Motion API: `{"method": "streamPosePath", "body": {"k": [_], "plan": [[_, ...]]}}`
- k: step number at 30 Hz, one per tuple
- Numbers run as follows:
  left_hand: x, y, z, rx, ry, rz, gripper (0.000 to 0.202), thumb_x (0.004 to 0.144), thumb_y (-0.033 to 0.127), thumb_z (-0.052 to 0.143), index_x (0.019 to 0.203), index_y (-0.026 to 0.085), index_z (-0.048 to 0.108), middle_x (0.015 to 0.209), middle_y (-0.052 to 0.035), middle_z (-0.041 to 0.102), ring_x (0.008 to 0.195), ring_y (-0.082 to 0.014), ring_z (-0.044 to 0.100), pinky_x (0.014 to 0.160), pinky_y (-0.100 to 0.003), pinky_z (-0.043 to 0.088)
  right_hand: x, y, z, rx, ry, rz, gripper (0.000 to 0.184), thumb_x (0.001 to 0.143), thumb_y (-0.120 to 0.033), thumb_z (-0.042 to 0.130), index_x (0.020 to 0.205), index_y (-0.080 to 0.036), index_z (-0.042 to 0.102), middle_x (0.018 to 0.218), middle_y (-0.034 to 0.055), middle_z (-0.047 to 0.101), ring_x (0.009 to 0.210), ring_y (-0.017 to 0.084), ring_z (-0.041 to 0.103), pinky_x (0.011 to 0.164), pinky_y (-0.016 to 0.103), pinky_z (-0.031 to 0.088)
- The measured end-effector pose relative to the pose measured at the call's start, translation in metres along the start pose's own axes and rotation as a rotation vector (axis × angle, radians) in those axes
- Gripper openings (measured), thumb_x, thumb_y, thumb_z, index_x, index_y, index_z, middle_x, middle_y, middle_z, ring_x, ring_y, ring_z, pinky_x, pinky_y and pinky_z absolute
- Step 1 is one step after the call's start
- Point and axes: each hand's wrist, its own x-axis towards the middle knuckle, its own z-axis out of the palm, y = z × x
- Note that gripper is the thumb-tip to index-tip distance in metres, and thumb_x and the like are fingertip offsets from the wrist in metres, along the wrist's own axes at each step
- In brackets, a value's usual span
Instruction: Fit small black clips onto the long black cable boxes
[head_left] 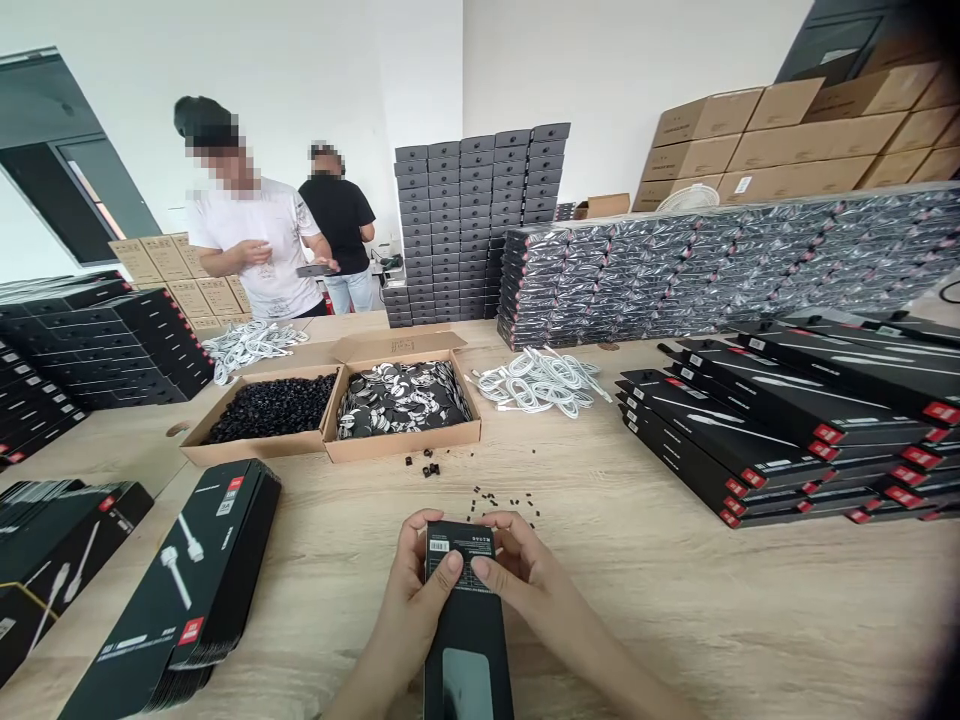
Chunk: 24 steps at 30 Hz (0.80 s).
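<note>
The left hand (pixel 412 588) and right hand (pixel 531 575) are clamped on the box (pixel 463 625) at six o'clock. It should be light, rather stiff (but crushable, I think), best held by its side edges.

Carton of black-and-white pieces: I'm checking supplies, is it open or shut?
Open: the carton has its flap turned back, baring the pieces.

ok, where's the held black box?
Head view, bottom centre: the black box is between left hand and right hand, just below the scattered black bits.
</note>
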Motion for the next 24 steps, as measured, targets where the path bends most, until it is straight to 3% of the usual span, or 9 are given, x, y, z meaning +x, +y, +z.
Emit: {"method": "streamPosePath", "body": {"k": [4, 14, 19, 24], "plan": [[-0.001, 0.000, 0.001, 0.002, 0.011, 0.026, 0.041, 0.086, 0.039, 0.061, 0.117, 0.027, 0.039, 0.097, -0.0006, 0.063, 0.079, -0.0135, 0.060, 0.069, -0.027, 0.050, -0.002, 0.000, 0.003, -0.019, 0.000, -0.018, 0.028, 0.089, -0.045, 0.057, 0.110, -0.027, 0.051, 0.087, -0.0011, 0.059, 0.081, 0.018, 0.054, 0.068, 0.029, 0.043], [-0.001, -0.010, -0.003, 0.061, 0.068, 0.029, 0.025, 0.087, 0.042, 0.059, 0.097, 0.022, 0.048, 0.081, 0.0029, 0.055, 0.073, -0.0111, 0.052, 0.065, -0.025, 0.045, -0.003, 0.004, 0.006, 0.046, 0.018, -0.036, 0.022, 0.089, -0.045, 0.058, 0.098, -0.025, 0.055, 0.084, -0.0020, 0.053, 0.081, 0.017, 0.051, 0.071, 0.029, 0.042], [-0.001, -0.006, -0.003, -0.043, -0.025, -0.037, 0.045, 0.085, 0.037, 0.063, 0.121, 0.025, 0.040, 0.104, -0.0046, 0.064, 0.089, -0.0160, 0.059, 0.080, -0.031, 0.047, -0.001, 0.006, 0.005, 0.041, 0.080, -0.037, 0.028, 0.092, -0.046, 0.053, 0.113, -0.029, 0.049, 0.096, 0.0001, 0.056, 0.092, 0.020, 0.054, 0.079, 0.032, 0.044], [-0.003, -0.004, -0.004, -0.058, -0.082, -0.024, 0.041, 0.086, 0.033, 0.063, 0.122, 0.024, 0.045, 0.103, -0.0041, 0.065, 0.088, -0.0150, 0.059, 0.081, -0.030, 0.046, 0.001, 0.007, 0.000, 0.007, 0.070, -0.075, 0.022, 0.092, -0.046, 0.052, 0.101, -0.026, 0.055, 0.092, 0.0001, 0.058, 0.087, 0.019, 0.053, 0.077, 0.030, 0.044]]}}
